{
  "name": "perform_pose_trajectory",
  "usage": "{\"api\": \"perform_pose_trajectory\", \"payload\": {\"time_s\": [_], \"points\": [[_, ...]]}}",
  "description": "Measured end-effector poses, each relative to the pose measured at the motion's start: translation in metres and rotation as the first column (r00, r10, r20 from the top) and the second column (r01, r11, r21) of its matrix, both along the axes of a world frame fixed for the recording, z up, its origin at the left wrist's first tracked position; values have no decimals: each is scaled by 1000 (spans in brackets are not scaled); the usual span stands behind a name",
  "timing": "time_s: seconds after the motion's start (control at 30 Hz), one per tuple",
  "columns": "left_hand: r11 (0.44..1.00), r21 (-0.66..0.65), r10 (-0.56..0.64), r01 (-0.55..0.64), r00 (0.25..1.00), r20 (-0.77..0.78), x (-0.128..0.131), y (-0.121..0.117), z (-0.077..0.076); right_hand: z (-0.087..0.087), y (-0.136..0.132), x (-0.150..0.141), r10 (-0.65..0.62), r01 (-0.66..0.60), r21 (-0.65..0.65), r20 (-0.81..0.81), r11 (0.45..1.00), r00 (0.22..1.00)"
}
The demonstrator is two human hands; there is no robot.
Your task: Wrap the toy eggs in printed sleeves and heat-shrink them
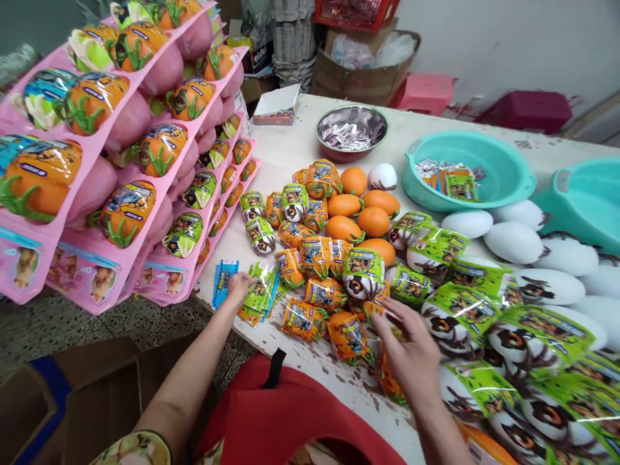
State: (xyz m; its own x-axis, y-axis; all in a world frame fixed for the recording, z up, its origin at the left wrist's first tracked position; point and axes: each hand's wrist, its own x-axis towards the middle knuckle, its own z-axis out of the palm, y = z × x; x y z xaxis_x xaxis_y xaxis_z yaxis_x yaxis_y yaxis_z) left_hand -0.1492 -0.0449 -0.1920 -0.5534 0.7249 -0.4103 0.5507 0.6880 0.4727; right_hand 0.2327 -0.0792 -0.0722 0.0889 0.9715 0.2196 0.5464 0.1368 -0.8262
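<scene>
"Where are our hands?"

"Our left hand point(238, 289) has its fingers drawn together at the edge of the green wrappers point(263, 287); we can't tell whether it has one pinched. Our right hand point(409, 342) is open, fingers loosely spread beside the orange-wrapped eggs point(314, 256), with nothing clasped that we can see."

"Why do we have the wrappers there?"

"They lie flat at the near edge of the table point(290, 139), just beside the blue wrappers point(223, 281), probably so we needn't stretch and the colours stay sorted."

"And between our hands?"

"The orange-wrapped eggs, heaped close, with a green-wrapped white egg point(363, 274) among them. Bare orange eggs point(374, 221) sit just behind, likely kept apart from the wrapped ones."

"Farther out?"

"Bare white eggs point(513, 242) lie to our right. The steel bowl point(351, 154) and teal basin point(498, 161) contain small packets point(353, 137); their walls presumably stop those scattering. To our left, stacked pink trays point(155, 68) hold wrapped eggs in separate cups, which should keep them from rolling."
</scene>
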Motion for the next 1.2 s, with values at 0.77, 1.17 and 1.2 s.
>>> {"api": "perform_pose_trajectory", "payload": {"time_s": [0.77, 1.17, 1.2], "points": [[950, 284, -127, 133, 991, -40, -8, -32, 56, -55, -7, -177, 150, -548, -447, -662, 707, 734], [895, 446, -189, -14, 894, 407, 53, -21, 100, -43, 34, -135, 46, -172, -509, -250, 843, 967], [903, 429, -235, 16, 854, 464, 66, -16, 102, -39, 35, -122, 49, -108, -466, -138, 878, 989]]}}
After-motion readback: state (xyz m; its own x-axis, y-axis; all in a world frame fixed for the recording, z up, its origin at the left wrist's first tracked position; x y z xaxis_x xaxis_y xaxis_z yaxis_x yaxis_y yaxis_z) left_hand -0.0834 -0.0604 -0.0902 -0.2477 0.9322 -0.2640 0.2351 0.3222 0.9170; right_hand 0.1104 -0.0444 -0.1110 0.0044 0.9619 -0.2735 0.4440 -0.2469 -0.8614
